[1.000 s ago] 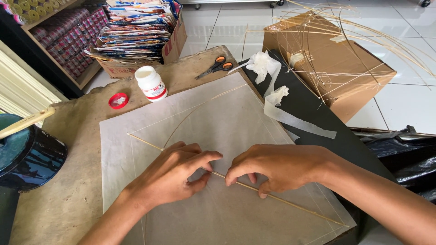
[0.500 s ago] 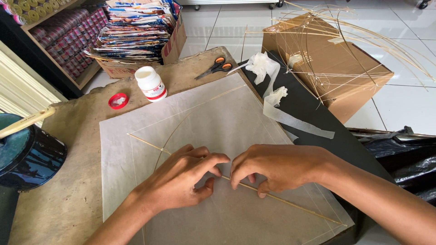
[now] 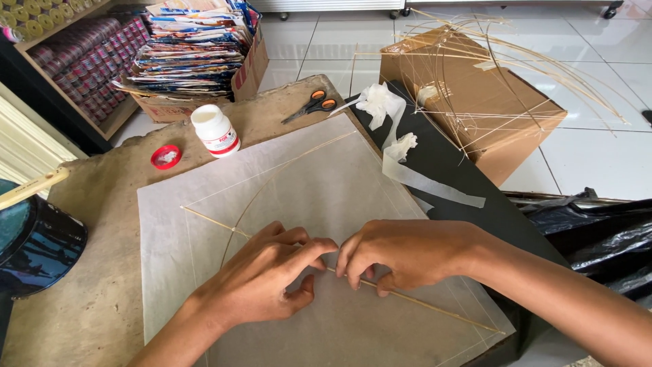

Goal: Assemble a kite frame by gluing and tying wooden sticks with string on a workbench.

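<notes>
At centre frame, on the brown surface: one sheet of pale translucent paper, laid flat, with a thin bamboo stick running across it from mid-left to lower right and a second, curved stick showing faintly through the sheet.

Left hand: palm down on the paper, fingers curled, thumb and forefinger pinching at the stick.
Right hand: palm down just beside it, fingers bent, tips pressing the same stick; the two hands nearly touch.

Progress, as judged: the frame lies positioned on the paper and the middle of the stick is being pressed down; the paper's edges appear flat and unfolded, so edge work looks undone.

Upper left of centre: white glue bottle, uncapped, with its red cap lying apart.
Upper centre: orange-handled scissors; crumpled white paper strips on a black sheet.
Upper right: cardboard box bearing bare stick frames.
Far left: dark tin.
</notes>
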